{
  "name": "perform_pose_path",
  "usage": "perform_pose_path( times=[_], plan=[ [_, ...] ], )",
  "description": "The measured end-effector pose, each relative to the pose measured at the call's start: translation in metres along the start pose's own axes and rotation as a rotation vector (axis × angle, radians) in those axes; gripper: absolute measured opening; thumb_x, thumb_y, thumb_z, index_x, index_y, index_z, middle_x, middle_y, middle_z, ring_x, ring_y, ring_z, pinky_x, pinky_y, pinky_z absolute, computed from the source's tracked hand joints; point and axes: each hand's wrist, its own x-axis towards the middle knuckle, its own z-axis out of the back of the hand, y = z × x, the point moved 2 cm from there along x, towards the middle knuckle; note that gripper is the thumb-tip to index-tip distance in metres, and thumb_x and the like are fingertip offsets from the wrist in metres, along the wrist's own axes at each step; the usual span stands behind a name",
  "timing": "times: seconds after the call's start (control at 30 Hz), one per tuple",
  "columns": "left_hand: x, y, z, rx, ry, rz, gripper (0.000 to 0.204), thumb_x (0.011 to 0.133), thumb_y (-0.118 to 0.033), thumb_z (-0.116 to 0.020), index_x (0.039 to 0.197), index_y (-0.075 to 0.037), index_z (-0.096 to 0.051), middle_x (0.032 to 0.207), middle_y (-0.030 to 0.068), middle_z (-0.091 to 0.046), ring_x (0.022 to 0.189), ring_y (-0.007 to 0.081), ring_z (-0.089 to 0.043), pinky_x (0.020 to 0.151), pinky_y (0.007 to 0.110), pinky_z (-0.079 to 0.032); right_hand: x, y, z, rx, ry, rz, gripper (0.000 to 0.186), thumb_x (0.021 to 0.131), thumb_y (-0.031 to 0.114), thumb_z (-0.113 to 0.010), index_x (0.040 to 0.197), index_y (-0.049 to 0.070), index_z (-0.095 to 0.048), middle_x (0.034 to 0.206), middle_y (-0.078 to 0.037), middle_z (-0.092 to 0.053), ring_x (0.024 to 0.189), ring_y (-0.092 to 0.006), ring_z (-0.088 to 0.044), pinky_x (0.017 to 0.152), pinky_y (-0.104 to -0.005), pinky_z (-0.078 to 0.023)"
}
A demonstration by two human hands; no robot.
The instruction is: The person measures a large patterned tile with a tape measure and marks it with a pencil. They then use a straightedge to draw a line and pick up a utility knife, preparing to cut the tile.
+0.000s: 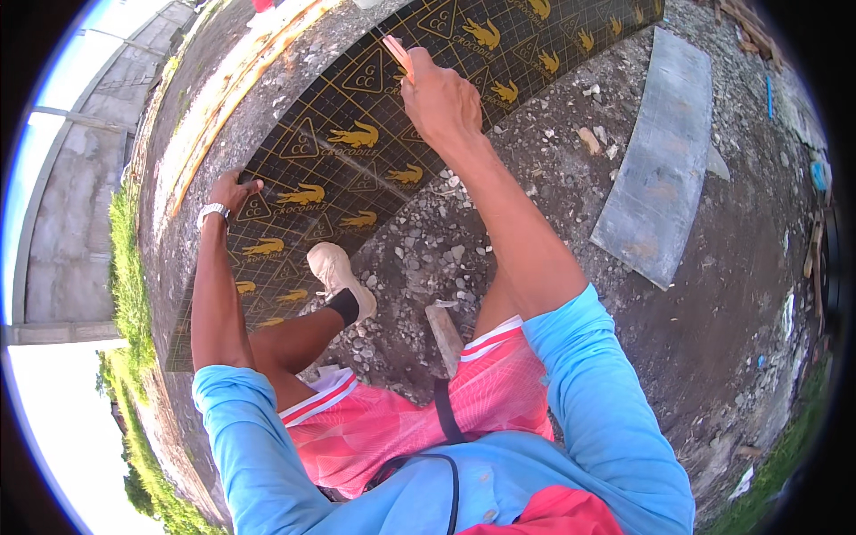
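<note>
A long black film-faced plywood sheet (383,169), printed with yellow grid lines and crocodile figures, stands on its edge in front of me, slanting from lower left to far right. My left hand (234,192), with a metal-banded watch (213,210) on its wrist, grips the sheet's upper edge; the thumb lies over the printed face and the other fingers are hidden behind. Over the upper edge farther along, my right hand (443,102) is closed round a slim pinkish-orange stick (398,57) whose exact kind I cannot make out. My beige shoe (341,278) is close to the sheet's printed face.
Gravel and dark soil (535,178) surround me. On the right lies a grey flat board (662,160). A short wood offcut (443,337) rests between my legs. Light timber strips (234,98) lie beyond the sheet, and a concrete wall (76,214) with grass (132,267) runs along the left.
</note>
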Motion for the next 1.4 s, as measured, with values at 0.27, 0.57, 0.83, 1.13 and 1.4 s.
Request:
perform_pose_path(
  times=[0.27,0.57,0.83,1.13,1.4],
  plan=[
    [0.023,-0.046,0.021,-0.185,0.108,0.145,0.08,0.09,-0.069,-0.071,0.138,-0.005,-0.07,0.136,0.0282,-0.069,0.131,0.0377,-0.066,0.11,0.046,-0.05,0.02,0.021,-0.009,-0.086,0.066,-0.052,0.027,0.104,0.025,-0.063,0.122,0.008,-0.053,0.094,-0.026,-0.075,0.09,-0.049,-0.073,0.08,-0.0583,-0.056],
    [0.033,-0.063,-0.006,-0.159,-0.06,0.082,0.086,0.098,-0.083,-0.036,0.144,-0.018,-0.069,0.143,0.0208,-0.068,0.136,0.0408,-0.061,0.115,0.052,-0.045,0.007,-0.018,-0.048,0.563,-0.089,-0.113,0.049,0.1,0.016,-0.07,0.146,0.007,-0.054,0.095,-0.016,-0.073,0.067,-0.0235,-0.068,0.058,-0.0386,-0.053],
    [0.057,-0.059,-0.02,-0.168,-0.138,0.195,0.089,0.1,-0.084,-0.027,0.138,-0.018,-0.073,0.135,0.0203,-0.072,0.128,0.0414,-0.067,0.112,0.058,-0.045,-0.035,0.014,-0.016,0.837,0.03,0.006,0.051,0.105,0.027,-0.071,0.148,0.003,-0.056,0.105,-0.004,-0.067,0.06,-0.0028,-0.053,0.051,-0.0212,-0.046],
    [0.086,-0.052,-0.04,-0.104,-0.275,0.207,0.083,0.105,-0.077,-0.027,0.133,-0.016,-0.076,0.125,0.0224,-0.075,0.12,0.0421,-0.07,0.11,0.06,-0.044,-0.136,0.041,-0.062,0.564,0.191,-0.165,0.051,0.101,0.016,-0.071,0.149,0.006,-0.06,0.09,-0.013,-0.072,0.066,-0.0165,-0.067,0.061,-0.0331,-0.054],
    [0.092,-0.05,-0.044,-0.083,-0.31,0.219,0.089,0.102,-0.083,-0.026,0.126,-0.016,-0.078,0.114,0.0244,-0.078,0.113,0.0435,-0.073,0.102,0.059,-0.05,-0.148,0.057,-0.084,0.408,0.089,-0.034,0.052,0.099,0.016,-0.072,0.149,0.008,-0.061,0.104,-0.026,-0.075,0.088,-0.039,-0.076,0.076,-0.0446,-0.057]
  ],
)
